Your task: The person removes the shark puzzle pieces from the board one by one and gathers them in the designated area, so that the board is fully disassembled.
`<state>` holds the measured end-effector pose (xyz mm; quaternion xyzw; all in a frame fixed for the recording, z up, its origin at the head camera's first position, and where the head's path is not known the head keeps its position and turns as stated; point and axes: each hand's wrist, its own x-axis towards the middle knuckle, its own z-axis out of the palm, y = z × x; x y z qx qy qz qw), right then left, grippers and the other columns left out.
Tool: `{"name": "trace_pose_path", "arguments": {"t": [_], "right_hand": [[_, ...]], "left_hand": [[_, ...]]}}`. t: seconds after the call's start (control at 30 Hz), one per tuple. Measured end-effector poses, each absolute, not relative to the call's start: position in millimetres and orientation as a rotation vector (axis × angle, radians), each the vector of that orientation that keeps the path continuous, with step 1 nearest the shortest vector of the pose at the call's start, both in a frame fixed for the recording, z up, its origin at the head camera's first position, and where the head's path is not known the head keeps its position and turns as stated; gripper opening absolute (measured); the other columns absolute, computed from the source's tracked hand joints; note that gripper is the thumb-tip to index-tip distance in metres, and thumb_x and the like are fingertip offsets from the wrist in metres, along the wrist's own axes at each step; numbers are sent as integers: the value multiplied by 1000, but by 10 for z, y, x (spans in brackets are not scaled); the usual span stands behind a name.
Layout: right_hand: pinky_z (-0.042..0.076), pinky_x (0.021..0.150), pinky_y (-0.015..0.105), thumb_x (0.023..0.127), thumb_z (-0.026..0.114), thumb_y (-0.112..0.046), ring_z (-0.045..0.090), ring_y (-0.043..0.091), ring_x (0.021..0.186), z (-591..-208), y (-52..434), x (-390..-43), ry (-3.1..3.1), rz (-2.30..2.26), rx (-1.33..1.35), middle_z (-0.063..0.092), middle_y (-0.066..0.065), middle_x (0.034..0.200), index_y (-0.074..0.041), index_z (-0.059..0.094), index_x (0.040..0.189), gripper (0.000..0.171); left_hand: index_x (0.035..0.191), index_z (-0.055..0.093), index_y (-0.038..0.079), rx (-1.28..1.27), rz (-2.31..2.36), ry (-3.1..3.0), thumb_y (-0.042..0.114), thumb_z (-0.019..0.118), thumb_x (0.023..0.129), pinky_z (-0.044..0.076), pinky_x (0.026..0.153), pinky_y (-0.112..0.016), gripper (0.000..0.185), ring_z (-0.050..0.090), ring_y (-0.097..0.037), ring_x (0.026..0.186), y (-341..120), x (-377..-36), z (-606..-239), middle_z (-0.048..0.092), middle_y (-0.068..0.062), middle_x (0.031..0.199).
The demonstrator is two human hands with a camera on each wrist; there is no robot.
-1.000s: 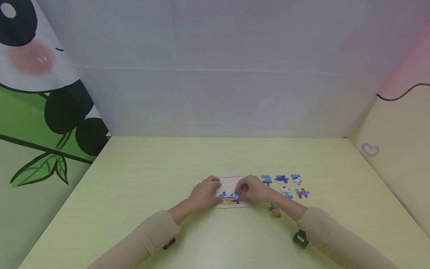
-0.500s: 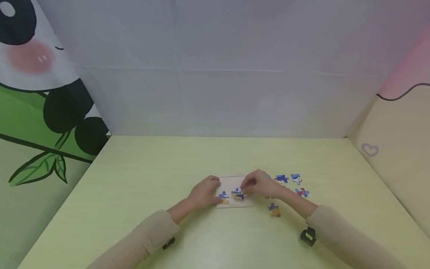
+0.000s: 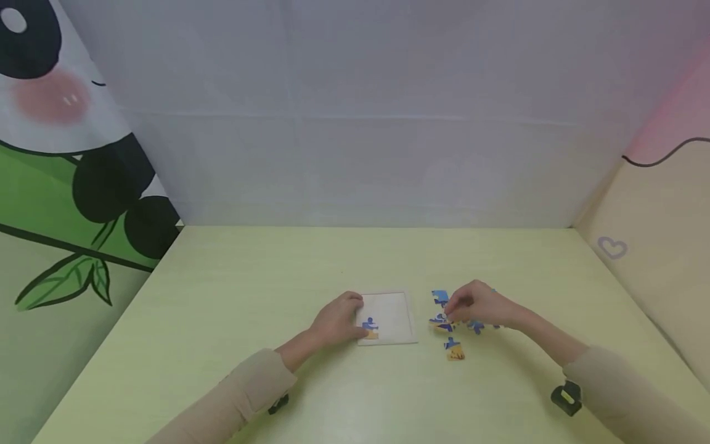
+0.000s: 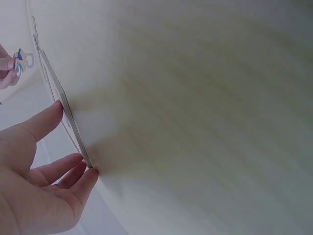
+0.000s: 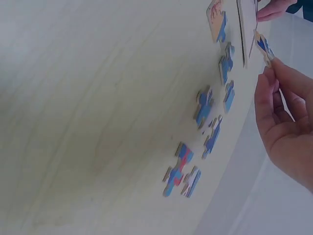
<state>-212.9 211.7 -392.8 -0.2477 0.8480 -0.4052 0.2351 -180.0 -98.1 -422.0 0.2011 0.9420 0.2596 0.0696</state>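
A pale puzzle tray point(image 3: 395, 311) lies flat on the yellow-green table point(image 3: 266, 296), with one blue-and-orange piece point(image 3: 370, 327) in its near left corner. My left hand point(image 3: 350, 316) rests with straight fingers on the tray's left edge; the left wrist view shows its fingertips point(image 4: 83, 169) touching the tray's edge point(image 4: 61, 100). Right of the tray, my right hand point(image 3: 452, 316) pinches a blue-and-orange puzzle piece point(image 3: 443, 323) low over the table. In the right wrist view, the same piece point(image 5: 264, 47) sits between thumb and fingertips point(image 5: 268, 81).
Several loose pieces lie right of the tray: a blue one point(image 3: 440, 297) behind the hand, an orange-and-blue one point(image 3: 455, 350) in front, others partly hidden under it point(image 3: 476, 325). The right wrist view shows them in a row point(image 5: 203, 105). Curtain walls enclose the table.
My right hand has moved from over the tray to the right, carrying a piece with it. The tray now shows one piece instead of two. The left hand has stayed put.
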Motion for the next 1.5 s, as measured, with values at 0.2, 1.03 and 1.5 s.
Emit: {"name": "trace_pose_path", "arguments": {"t": [0.2, 1.03, 1.5], "right_hand": [[52, 64, 28, 79, 67, -10, 62, 17, 71, -3940, 2383, -2090, 2319, -1058, -652, 68, 4, 80, -1, 67, 87, 11], [47, 51, 21, 78, 67, -6, 53, 7, 58, -4080, 2701, -1950, 2321, -997, -590, 67, 2, 74, -1, 69, 83, 8], [46, 53, 21, 80, 66, -9, 52, 8, 60, -4156, 2708, -1879, 2404, -985, -569, 64, 1, 75, -4, 68, 84, 6]], "left_hand": [[115, 56, -8, 591, 789, 2832, 21, 75, 72, 41, 95, -40, 55, 49, -32, 113, -983, -1799, -4230, 52, -17, 122], [115, 56, -8, 603, 801, 2836, 20, 75, 71, 41, 95, -40, 55, 50, -32, 113, -1003, -1815, -4236, 52, -17, 122], [114, 57, -9, 612, 812, 2842, 20, 75, 71, 41, 94, -41, 55, 50, -32, 112, -1010, -1811, -4226, 52, -17, 120]]}}
